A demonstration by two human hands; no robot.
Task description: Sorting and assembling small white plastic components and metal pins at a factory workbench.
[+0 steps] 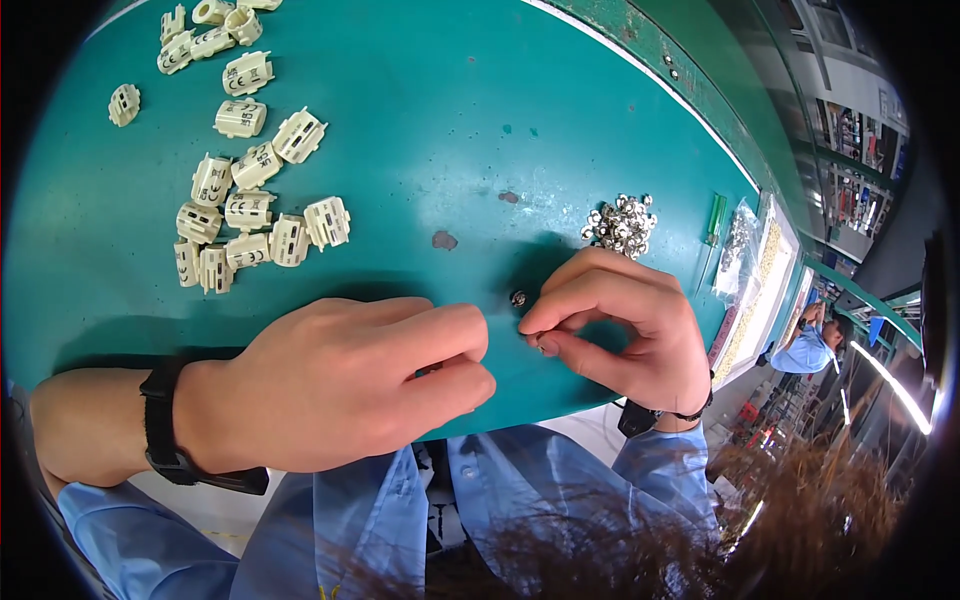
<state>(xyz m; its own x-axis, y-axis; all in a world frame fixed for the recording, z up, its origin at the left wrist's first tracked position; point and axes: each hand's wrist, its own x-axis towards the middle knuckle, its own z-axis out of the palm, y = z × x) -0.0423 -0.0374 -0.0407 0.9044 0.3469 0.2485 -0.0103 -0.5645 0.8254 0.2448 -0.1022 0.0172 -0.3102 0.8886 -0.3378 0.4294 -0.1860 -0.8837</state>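
My left hand [370, 375] is closed above the near part of the green table, its thumb and curled fingers meeting. A dark sliver shows between them, but what it is stays hidden. To its right, my right hand [635, 325] has thumb and forefinger pinched together. Whatever lies in that pinch is too small to name. Just beyond those fingertips is a small dark, shiny round metal part [518, 298]; I cannot tell whether they touch it. A heap of small silvery metal parts [622, 225] lies behind my right hand.
Several cream plastic housings [248, 209] are spread over the table's left side. On the right lie a green-handled screwdriver [716, 218], a clear plastic bag [738, 245] and a white tray [785, 262] of yellowish pieces. Another person [803, 348] in blue is farther off to the right.
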